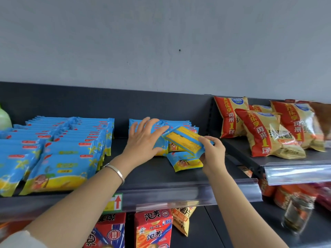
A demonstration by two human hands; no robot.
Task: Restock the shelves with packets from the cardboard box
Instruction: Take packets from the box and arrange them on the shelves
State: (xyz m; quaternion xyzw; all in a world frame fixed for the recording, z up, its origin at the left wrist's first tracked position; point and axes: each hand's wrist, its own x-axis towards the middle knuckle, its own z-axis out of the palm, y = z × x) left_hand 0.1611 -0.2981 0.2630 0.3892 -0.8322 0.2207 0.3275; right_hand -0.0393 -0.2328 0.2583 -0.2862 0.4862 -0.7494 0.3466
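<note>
My right hand (pixel 213 153) fingers pinched a blue-and-yellow plastic snack packet (pixel 184 138), tilted over the short packet row (pixel 179 122) on the dark metal shelf (pixel 152 172). My left hand (pixel 143 138) lay flat, fingers straight, steadying that row. I judged it best slid in upright and aligned.

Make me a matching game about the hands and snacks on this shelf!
Things:
1. left hand
2. right hand
3. red bags
4. green bottle

Places or states:
a. far left of the shelf
b. pinches a tilted packet
c. rests flat on a packet stack
d. far right of the shelf

Pairs: 1-c, 2-b, 3-d, 4-a
</note>
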